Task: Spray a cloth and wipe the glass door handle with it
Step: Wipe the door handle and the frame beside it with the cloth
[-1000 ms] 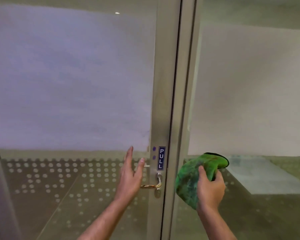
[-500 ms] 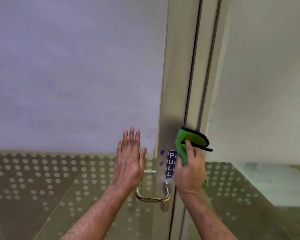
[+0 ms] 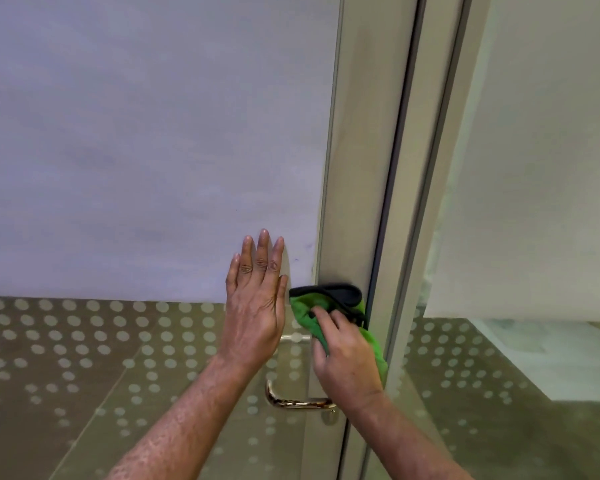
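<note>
the right hand [image 3: 347, 362], low and right of centre in the frame, grasps a green cloth [image 3: 312, 311] with a black trim, its fingers curled into the fabric and pressing it against the metal door frame [image 3: 357, 168]. the cloth bunches above and to the right of the knuckles, and a strip of it hangs down along the frame's right edge beside the wrist. the left hand [image 3: 255, 306], just left of the cloth, lies flat and spread against the glass door [image 3: 136, 133], grasping nothing, fingertips up on the frosted panel. the door handle [image 3: 297, 401], a brass-coloured lever with dark blotches, sits below both hands in the lower centre of the frame, apart from the cloth; its inner end is hidden behind the right wrist. a dotted pattern [image 3: 84, 341] crosses the clear lower glass
</note>
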`<state>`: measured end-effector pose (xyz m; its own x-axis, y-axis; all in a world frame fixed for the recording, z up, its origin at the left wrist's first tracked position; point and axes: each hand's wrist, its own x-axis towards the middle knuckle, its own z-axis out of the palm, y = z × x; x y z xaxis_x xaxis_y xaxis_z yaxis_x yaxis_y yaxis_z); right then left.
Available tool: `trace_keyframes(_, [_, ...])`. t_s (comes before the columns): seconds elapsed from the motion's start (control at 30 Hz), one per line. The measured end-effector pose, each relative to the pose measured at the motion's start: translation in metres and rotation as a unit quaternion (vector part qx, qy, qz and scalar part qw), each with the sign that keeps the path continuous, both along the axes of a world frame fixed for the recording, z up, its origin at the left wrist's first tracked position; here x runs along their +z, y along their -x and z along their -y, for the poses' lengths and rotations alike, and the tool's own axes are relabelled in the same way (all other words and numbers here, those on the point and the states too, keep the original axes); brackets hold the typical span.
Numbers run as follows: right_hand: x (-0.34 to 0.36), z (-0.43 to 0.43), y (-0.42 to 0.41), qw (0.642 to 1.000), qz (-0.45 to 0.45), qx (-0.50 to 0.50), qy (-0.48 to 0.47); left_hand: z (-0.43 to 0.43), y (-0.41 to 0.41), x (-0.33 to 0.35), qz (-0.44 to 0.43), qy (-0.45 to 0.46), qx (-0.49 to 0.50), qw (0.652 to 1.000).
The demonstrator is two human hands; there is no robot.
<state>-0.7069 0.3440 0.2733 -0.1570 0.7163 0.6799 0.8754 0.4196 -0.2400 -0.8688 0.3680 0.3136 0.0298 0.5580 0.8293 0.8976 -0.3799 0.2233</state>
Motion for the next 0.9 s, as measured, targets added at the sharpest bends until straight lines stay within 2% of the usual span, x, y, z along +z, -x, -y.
trace_keyframes(0.13, [-0.013, 0.004, -0.002, 0.998, 0.053, -0.007, 0.037, -0.001, 0.001, 0.000, 0.001, -0.001, 0.004, 1.000])
trace_keyframes(0.27, [-0.001, 0.009, -0.010, 0.990, 0.088, 0.032, 0.103, 0.000, -0.001, 0.000, 0.005, -0.002, 0.003, 1.000])
trace_keyframes(0.47, [0.007, 0.010, -0.025, 0.961, 0.163, 0.051, 0.219, 0.001, -0.004, 0.001, 0.025, 0.010, -0.004, 1.000])
trace_keyframes(0.57, [0.002, 0.010, -0.026, 0.957, 0.164, 0.046, 0.236, 0.004, -0.003, 0.003, 0.029, 0.024, -0.008, 0.999])
trace_keyframes(0.63, [0.004, 0.012, -0.025, 0.964, 0.123, 0.046, 0.230, 0.005, -0.002, 0.003, 0.025, 0.030, -0.009, 0.999])
trace_keyframes(0.67, [0.008, 0.016, -0.025, 0.974, 0.067, 0.043, 0.211, 0.005, -0.002, 0.003, 0.022, 0.032, -0.008, 0.999])
trace_keyframes(0.73, [0.023, 0.026, -0.024, 0.984, -0.123, 0.019, 0.127, 0.005, -0.001, 0.004, 0.022, 0.032, -0.003, 0.999])
trace_keyframes(0.8, [0.044, 0.030, -0.022, 0.953, -0.300, -0.029, -0.016, 0.006, -0.002, 0.004, 0.026, 0.033, -0.004, 0.999])
trace_keyframes(0.83, [0.052, 0.028, -0.021, 0.933, -0.343, -0.051, -0.091, 0.006, -0.002, 0.005, 0.027, 0.036, -0.007, 0.999])
trace_keyframes(0.9, [0.064, 0.020, -0.013, 0.925, -0.331, -0.067, -0.172, 0.007, -0.001, 0.005, 0.028, 0.039, -0.011, 0.999])
